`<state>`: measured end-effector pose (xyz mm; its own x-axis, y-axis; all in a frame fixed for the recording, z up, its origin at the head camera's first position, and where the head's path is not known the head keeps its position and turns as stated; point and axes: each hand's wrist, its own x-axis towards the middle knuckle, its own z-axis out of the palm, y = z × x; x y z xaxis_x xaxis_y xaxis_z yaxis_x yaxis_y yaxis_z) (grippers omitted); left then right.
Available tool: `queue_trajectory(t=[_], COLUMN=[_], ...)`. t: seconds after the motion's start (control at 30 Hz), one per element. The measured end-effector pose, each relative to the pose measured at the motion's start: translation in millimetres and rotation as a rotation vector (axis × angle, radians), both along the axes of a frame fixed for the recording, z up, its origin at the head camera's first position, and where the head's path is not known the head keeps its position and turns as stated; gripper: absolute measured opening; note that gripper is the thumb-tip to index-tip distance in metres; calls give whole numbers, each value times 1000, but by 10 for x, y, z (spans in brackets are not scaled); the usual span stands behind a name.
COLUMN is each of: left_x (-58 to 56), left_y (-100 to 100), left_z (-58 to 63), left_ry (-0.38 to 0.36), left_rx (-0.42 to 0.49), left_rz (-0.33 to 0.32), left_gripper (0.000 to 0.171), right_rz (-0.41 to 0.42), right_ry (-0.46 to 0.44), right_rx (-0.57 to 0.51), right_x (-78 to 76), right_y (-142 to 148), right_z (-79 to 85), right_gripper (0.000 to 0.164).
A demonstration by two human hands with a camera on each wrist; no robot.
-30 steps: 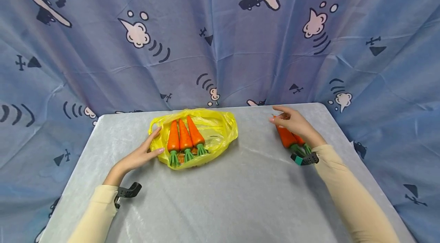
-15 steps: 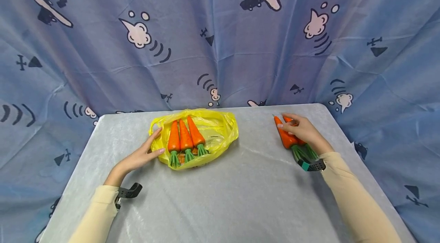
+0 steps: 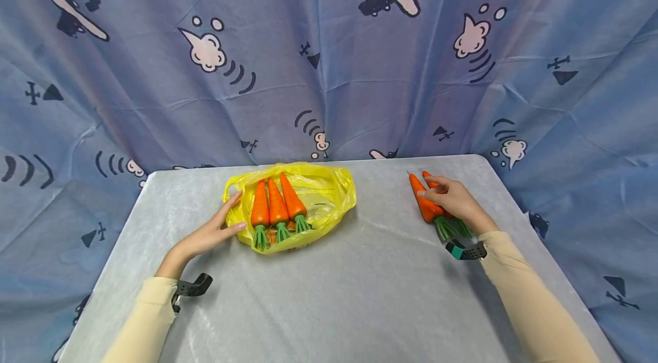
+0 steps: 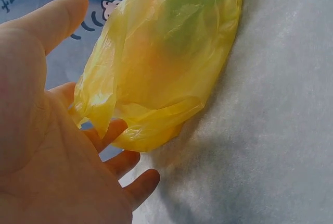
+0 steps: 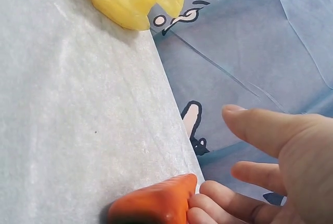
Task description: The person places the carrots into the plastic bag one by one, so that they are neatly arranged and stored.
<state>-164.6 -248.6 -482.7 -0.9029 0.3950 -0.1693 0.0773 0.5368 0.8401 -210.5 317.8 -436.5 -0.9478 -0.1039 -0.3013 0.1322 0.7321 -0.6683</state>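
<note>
Bag at left: thin plastic film, crinkled, translucent, glossy. Carrots inside it: smooth, plastic-looking, soft sheen. Carrots at right: likewise smooth, lightly glossy. Table cover: matt, faintly fibrous, cloth-like. Far curtain: printed cloth, creased, low sheen. Near sleeves: matt cloth, lightly wrinkled.

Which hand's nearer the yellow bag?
Left. The left hand is right at the yellow bag's left side; the right hand is well off to its right, over two carrots.
</note>
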Motion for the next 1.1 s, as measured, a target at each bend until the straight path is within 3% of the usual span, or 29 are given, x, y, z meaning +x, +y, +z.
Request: queue_trajectory(t=[1.1], left_x=[13], left_y=[-5], left_z=[-16], left_ry=[-3], left_rx=[-1], left_rz=[-3], left_gripper=[81], right_rz=[11], right_ry=[45], right_rx=[111], right_x=[18], right_y=[-46], right_z=[-195], right_gripper=[69])
